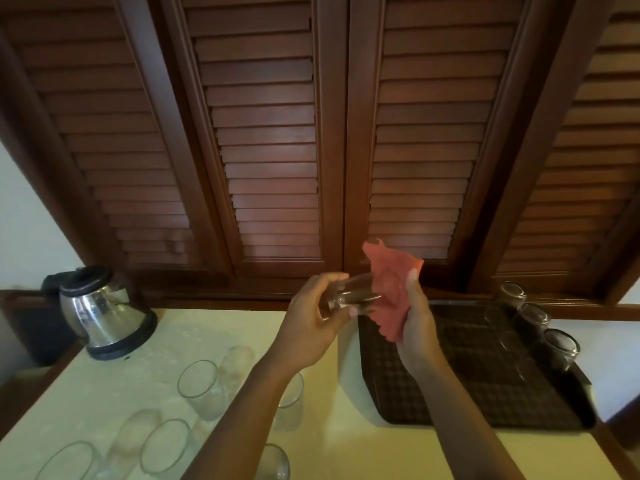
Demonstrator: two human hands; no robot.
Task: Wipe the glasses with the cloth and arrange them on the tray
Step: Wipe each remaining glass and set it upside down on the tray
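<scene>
While my left hand (313, 323) curled round the base end of a clear glass (349, 294) held on its side above the counter (346, 445), my right hand (417, 327) gripped the red cloth (388, 289), which wrapped the glass's open end. Both sat just left of the dark tray's (467, 393) near corner. Three wiped glasses (535, 315) stood upside down in a row along the tray's far right edge. Below my left forearm, several upright glasses (201, 386) waited on the counter, with a steel kettle (104, 313) beyond them at the left.
</scene>
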